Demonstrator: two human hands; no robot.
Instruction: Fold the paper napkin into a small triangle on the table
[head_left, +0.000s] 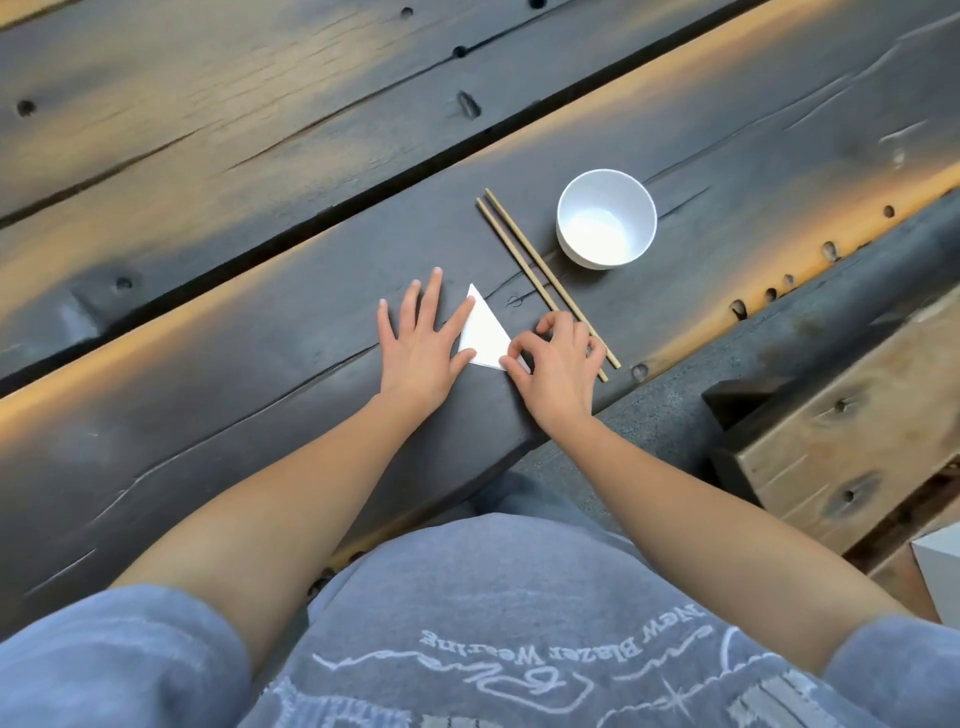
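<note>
A white paper napkin (485, 332) lies folded as a small triangle on the dark wooden table (260, 405), one tip pointing away from me. My left hand (423, 345) rests flat with fingers spread, its index finger and thumb touching the napkin's left edge. My right hand (558, 364) is curled over the triangle's near right corner, fingertips pressing or pinching it. That corner is hidden under the fingers.
A pair of wooden chopsticks (540, 273) lies just right of the napkin, partly under my right hand. A white bowl (607, 218) stands beyond them. The table's near edge runs close to my right wrist; a wooden bench (841, 447) sits lower right.
</note>
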